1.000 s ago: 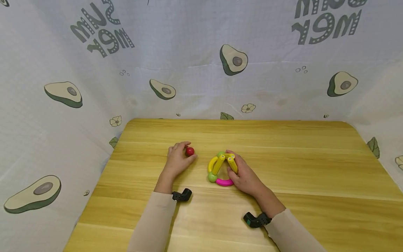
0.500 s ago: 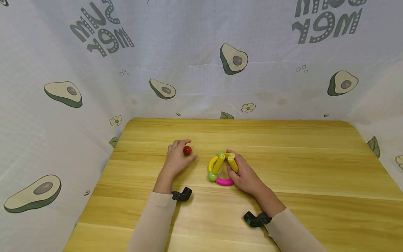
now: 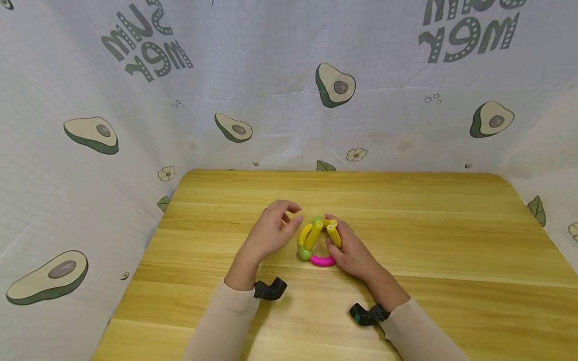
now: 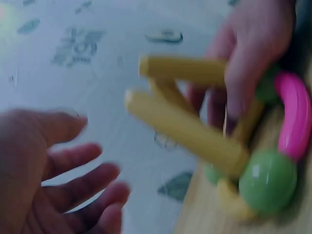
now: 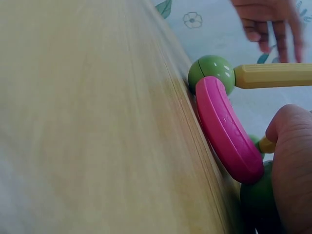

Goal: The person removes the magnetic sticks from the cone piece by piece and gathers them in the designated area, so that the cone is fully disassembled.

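Observation:
My right hand (image 3: 354, 253) grips a magnetic stick-and-ball construction (image 5: 278, 76) at its right side, thumb over a yellow rod. The construction stands on the table, with green balls (image 4: 268, 180), curved yellow pieces and a curved pink piece (image 5: 226, 129) around its base. Three straight yellow rods (image 4: 187, 131) slant up and lean toward each other, their tips apart, no ball on top. Just left of it hovers my left hand (image 3: 274, 229), thumb and fingers spread and loosely bent. Nothing shows between its fingertips in the left wrist view. The red ball is out of sight in every view.
The wooden table (image 3: 429, 225) reaches back to a white curtain (image 3: 280, 65) printed with avocados, which also hangs at both sides. Black wrist cameras are strapped to both wrists, the left camera (image 3: 271, 289) and the right camera (image 3: 368, 315) standing off toward the middle.
My left hand has moved right, toward the construction. The red ball, earlier at its fingers and then nearer its palm, no longer shows. The right hand and the construction have stayed put.

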`<state>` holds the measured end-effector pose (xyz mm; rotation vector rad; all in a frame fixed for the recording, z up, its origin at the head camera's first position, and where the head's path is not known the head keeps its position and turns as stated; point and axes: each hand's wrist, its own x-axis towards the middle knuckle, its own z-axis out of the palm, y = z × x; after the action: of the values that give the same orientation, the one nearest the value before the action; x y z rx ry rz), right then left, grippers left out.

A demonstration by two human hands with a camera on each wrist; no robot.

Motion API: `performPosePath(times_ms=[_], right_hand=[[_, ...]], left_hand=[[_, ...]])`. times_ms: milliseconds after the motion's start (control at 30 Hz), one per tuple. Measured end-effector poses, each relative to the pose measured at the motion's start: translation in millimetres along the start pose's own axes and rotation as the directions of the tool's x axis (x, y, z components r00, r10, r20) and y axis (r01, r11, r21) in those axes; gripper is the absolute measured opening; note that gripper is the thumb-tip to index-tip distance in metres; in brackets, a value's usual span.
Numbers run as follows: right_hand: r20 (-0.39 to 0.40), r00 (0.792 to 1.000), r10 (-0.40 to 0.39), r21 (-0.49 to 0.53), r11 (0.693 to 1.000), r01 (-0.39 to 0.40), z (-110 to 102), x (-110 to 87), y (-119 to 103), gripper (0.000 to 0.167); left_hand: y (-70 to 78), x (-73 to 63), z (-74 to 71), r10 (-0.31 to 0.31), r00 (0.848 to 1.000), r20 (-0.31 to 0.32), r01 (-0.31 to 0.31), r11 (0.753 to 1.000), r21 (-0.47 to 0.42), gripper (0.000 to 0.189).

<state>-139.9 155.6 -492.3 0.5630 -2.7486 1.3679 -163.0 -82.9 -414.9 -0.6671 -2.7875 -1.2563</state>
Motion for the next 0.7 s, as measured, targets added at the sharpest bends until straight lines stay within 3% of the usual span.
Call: performPosePath(times_ms=[100, 167, 333, 567, 700], right_hand=[[-0.009, 1.000, -0.021, -0.003, 1.000, 0.021, -0.2, 0.1, 1.1, 0.063], [-0.016, 0.999, -0.029, -0.010, 1.000, 0.029, -0.2, -0.2, 1.5, 0.063], [-0.045, 0.998, -0.036, -0.028, 0.999, 0.035, 1.1, -0.5, 2.4, 0.062], [-0.096, 0.995, -0.020, -0.048, 0.999, 0.015, 1.6, 1.5, 2.1, 0.059], [-0.123, 0.992, -0.005, -0.041, 0.999, 0.000, 1.0, 2.1, 2.1, 0.058]], left_hand=[[18.1, -1.7, 9.6, 0.038, 0.991, 0.129, -0.027, 0.996, -0.085, 0.044], [25.2, -2.6, 16.9, 0.038, 0.983, 0.180, -0.023, 0.996, -0.085, 0.051], [29.1, -3.8, 26.9, 0.053, 0.980, 0.194, -0.051, 0.999, -0.016, 0.042], [29.6, -5.1, 12.3, 0.118, 0.969, 0.217, -0.121, 0.993, 0.002, 0.022], [29.1, -7.7, -1.1, 0.097, 0.961, 0.260, -0.103, 0.995, 0.012, 0.018]])
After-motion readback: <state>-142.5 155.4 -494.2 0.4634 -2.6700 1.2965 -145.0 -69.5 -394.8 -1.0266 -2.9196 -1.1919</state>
